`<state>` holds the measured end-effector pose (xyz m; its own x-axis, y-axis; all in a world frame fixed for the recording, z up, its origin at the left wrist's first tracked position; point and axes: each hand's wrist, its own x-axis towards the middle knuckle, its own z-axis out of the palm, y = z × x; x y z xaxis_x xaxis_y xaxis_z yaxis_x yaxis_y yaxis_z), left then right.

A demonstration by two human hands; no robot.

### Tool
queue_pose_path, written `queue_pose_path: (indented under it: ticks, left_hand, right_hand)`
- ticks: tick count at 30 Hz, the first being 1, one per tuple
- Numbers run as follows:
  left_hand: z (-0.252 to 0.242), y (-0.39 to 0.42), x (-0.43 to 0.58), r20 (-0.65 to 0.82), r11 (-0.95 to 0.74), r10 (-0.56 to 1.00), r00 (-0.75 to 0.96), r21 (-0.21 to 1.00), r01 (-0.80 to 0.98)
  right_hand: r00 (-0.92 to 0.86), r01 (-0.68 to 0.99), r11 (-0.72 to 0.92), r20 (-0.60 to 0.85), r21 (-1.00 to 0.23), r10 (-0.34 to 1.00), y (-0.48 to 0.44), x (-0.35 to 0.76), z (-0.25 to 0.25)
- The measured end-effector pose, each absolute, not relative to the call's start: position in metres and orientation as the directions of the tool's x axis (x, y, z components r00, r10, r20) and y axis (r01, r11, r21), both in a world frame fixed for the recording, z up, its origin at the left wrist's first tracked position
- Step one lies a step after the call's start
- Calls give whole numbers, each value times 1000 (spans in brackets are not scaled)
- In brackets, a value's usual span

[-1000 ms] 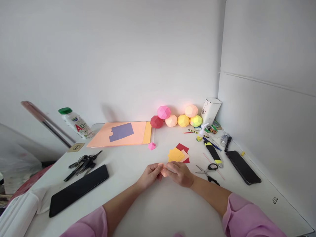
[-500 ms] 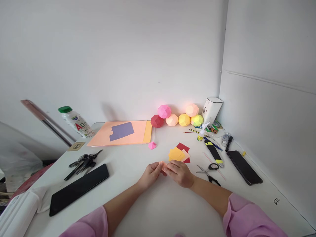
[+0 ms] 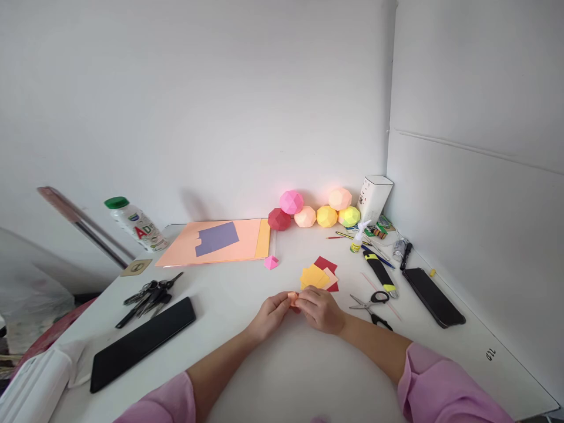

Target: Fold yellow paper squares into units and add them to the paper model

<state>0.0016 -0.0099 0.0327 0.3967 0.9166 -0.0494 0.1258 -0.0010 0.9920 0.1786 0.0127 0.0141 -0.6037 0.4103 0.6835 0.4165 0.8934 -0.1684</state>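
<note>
Between my hands is a small folded piece of peach paper [image 3: 292, 298]; the fingers hide much of it. My left hand [image 3: 272, 312] pinches its left side, and my right hand [image 3: 321, 309] closes on its right side. Just beyond my right hand lie yellow paper pieces [image 3: 314, 276], a peach piece [image 3: 330, 278] and dark red paper [image 3: 326, 264]. A small pink paper shape [image 3: 271, 262] with folded facets sits farther back. To the right of my right hand rest open scissors [image 3: 372, 303].
Faceted paper balls [image 3: 304, 216] line the wall. Peach sheets [image 3: 176, 249] carry a purple piece [image 3: 217, 238]. Left are a bottle [image 3: 140, 228], keys [image 3: 152, 298] and a black slab [image 3: 143, 345]. Right are glue [image 3: 356, 243], a box cutter [image 3: 379, 274] and a phone [image 3: 434, 296].
The peach paper has turned between my fingers and shows more of its folded face. Both hands keep their hold in nearly the same place. The camera view has shifted slightly.
</note>
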Motion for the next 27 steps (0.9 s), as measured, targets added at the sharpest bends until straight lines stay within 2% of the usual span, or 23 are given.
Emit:
queue_pose_path:
  ticks: [7,10,13,16,19,27]
  left_hand:
    - [36,-12,2,-30,-66,902,432,976,207]
    - [35,-12,1,-30,-69,896,442,976,205]
    - [31,-13,1,-35,-65,898,438,975,211]
    - [27,-13,0,-40,-63,901,431,973,222]
    - [25,-13,0,-36,-68,905,424,971,227]
    - [25,-12,1,-44,-57,907,420,973,225]
  right_hand:
    - [-458,353,760,608,-546,649,12,175,14]
    - [-396,307,630,506,-713,766,13,174,13]
    - [-376,279,483,368,-830,850,13,175,14]
    - [-367,269,340,230,-901,901,14,177,14]
    - [-366,242,251,151,-937,918,16,179,11]
    - [-381,175,158,81,-972,921,21,181,9]
